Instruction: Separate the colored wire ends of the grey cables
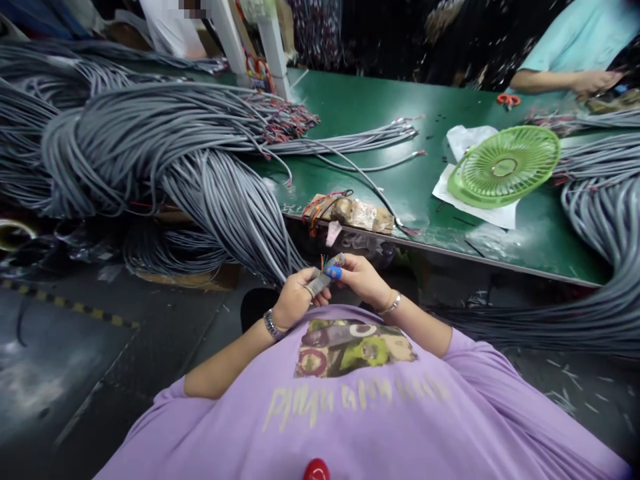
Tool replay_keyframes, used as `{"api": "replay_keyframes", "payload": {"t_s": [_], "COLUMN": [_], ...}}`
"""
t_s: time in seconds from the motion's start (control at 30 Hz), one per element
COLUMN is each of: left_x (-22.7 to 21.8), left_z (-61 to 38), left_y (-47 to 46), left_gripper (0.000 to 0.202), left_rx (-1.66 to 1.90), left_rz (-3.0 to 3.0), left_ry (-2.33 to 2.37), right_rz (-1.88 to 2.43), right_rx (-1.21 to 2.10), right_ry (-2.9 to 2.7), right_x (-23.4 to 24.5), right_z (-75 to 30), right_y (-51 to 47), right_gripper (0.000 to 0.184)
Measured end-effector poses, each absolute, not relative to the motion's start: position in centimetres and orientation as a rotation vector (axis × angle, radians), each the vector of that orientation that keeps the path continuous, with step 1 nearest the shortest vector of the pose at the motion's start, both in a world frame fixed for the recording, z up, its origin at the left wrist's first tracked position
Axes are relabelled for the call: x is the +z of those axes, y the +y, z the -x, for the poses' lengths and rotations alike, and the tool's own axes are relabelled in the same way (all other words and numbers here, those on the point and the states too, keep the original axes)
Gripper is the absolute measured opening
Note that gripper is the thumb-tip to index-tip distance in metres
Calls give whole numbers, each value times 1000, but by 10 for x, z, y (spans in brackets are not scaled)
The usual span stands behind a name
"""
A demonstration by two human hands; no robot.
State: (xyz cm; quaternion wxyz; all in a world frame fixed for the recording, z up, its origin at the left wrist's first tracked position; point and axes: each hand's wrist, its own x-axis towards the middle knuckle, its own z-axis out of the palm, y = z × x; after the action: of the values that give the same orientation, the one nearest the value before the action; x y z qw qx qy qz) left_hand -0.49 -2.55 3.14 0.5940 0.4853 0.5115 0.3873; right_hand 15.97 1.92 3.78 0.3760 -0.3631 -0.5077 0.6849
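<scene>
Cable end [325,261], a small spray of coloured wires, pokes up between the wearer's two hands, just off the near edge of the green tabletop [345,93] and in front of a purple shirt [380,427]; the left hand [296,295] is drawn in narrow about it, the right hand [364,277] likewise, a blue covering [333,272] on its thumb; from where I stand I cannot tell exactly which fingertips press on the wires; a heavy bundle of grey cables [150,133] spills over the edge to the left of the hands; just beyond them lies a taped block [370,215]; farther right, a green slotted basket [530,150] rests tilted on white paper [505,217]; past it, near orange-handled scissors [509,100], is a co-worker's hand [595,82].
</scene>
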Motion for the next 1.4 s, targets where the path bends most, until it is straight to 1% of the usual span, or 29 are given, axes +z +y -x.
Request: {"api": "replay_keyframes", "payload": {"t_s": [0.17,0.33,0.57,0.73,0.87,1.03,1.23,1.3,1.4], "left_x": [32,28,16,20,23,19,22,22,21], "left_z": [7,6,1,1,2,2,7,7,6], "left_y": [-26,-26,-23,-24,-26,-28,-25,-25,-26], "left_gripper": [33,32,28,24,23,19,21,22,24], "left_rx": [921,954,1207,1292,1268,1179,932,926,1018], "left_rz": [-1036,-1055,-865,-832,-852,-954,-1013,-1011,-992], "left_ry": [1175,1190,1204,1240,1236,1243,1238,1236,1234], "right_rz": [970,1028,1048,1011,1034,955,918,902,923], "right_rx": [1672,1623,1609,1573,1594,1685,1663,1634,1642], "right_ry": [-1262,-1298,-1298,-1417,-1407,-1363,-1510,-1531,-1414], "right_x": [28,29,26,23,28,33,28,26,25], "right_z": [-155,-154,-153,-154,-154,-148,-148,-148,-147], "right_y": [21,22,18,14,17,23,24,24,23], "right_gripper": [42,44,46,45,42,41,33,32,35]}}
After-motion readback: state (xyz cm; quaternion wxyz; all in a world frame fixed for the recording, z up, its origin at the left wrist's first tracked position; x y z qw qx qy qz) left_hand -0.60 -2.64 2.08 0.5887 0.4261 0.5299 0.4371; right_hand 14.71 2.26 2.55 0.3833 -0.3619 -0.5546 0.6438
